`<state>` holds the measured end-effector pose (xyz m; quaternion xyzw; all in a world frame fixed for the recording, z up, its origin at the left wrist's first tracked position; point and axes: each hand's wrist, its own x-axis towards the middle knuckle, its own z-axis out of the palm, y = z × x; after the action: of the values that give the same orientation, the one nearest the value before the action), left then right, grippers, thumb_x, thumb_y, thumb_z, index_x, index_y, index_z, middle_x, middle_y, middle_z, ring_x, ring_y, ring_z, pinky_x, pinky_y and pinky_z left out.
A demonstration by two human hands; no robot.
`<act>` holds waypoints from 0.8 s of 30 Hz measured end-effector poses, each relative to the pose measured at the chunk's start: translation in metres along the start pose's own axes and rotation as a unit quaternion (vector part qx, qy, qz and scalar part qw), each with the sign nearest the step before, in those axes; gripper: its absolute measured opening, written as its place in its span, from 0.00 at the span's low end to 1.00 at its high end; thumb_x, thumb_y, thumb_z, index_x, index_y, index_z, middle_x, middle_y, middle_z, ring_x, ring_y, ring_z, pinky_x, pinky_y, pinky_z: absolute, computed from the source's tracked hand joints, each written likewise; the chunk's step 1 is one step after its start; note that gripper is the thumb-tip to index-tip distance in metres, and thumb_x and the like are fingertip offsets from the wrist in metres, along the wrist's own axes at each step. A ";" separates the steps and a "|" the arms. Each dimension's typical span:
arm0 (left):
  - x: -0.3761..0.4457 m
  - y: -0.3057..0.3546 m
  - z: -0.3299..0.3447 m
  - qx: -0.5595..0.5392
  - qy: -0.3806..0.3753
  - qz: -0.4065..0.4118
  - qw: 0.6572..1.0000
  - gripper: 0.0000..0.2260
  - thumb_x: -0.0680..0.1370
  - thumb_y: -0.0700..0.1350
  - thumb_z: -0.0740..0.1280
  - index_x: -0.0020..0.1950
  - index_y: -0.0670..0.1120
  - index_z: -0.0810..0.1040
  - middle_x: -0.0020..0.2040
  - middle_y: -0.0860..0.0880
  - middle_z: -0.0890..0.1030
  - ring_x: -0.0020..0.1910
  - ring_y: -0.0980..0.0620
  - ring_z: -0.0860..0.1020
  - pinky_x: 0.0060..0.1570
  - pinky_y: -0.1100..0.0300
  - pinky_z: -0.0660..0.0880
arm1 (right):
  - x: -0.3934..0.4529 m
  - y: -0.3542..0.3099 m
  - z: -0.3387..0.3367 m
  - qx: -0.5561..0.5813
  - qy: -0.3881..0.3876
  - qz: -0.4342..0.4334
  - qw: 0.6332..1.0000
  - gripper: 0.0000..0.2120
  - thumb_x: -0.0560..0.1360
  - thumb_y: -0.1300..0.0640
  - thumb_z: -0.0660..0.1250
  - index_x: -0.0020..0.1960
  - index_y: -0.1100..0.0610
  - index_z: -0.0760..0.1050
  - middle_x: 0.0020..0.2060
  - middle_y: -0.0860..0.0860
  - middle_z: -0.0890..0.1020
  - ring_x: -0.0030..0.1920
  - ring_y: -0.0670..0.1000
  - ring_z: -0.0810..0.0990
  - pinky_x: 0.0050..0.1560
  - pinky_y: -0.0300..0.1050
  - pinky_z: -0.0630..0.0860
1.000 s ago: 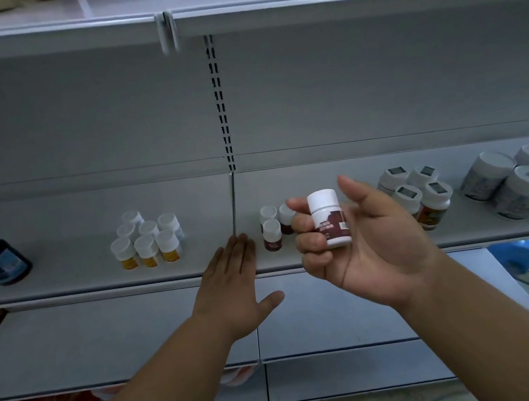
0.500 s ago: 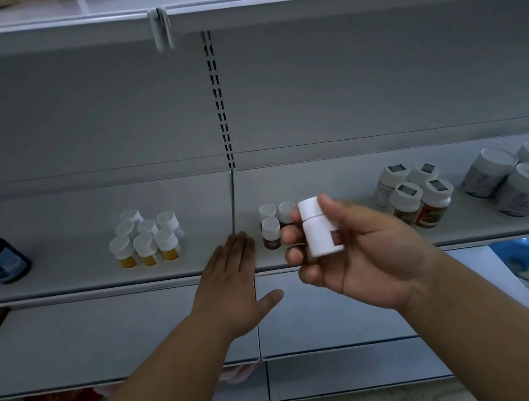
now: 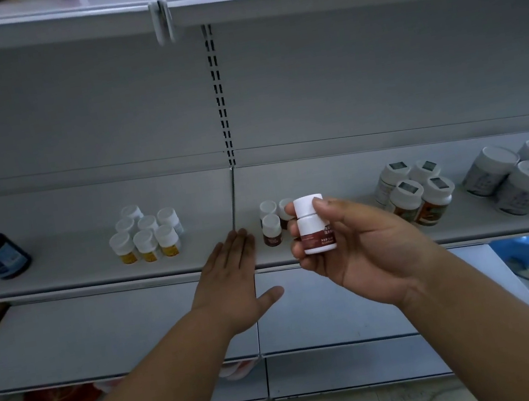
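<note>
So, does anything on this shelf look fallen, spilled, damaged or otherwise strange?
Nothing stands out. Every bottle on the shelf stands on its base, capped, in tidy groups; no spill shows. The dark bottle at far left seems to lean, probably a wide-lens effect. The right hand holds the small white bottle upright.
</note>
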<state>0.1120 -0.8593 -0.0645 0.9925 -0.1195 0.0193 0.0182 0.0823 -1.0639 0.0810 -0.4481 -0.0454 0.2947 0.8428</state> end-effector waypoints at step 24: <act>0.000 0.000 0.001 -0.020 -0.004 -0.004 1.000 0.46 0.76 0.73 0.51 0.80 0.45 0.36 0.81 0.47 0.37 0.79 0.50 0.37 0.76 0.54 0.35 | -0.008 0.028 -0.012 -0.635 0.112 -0.489 0.587 0.13 0.71 0.61 0.76 0.55 0.59 0.80 0.52 0.49 0.82 0.53 0.50 0.80 0.57 0.43 0.74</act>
<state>0.1119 -0.8590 -0.0654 0.9925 -0.1155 0.0124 0.0376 0.0671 -1.0652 0.0529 -0.8090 -0.3388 -0.3182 0.3599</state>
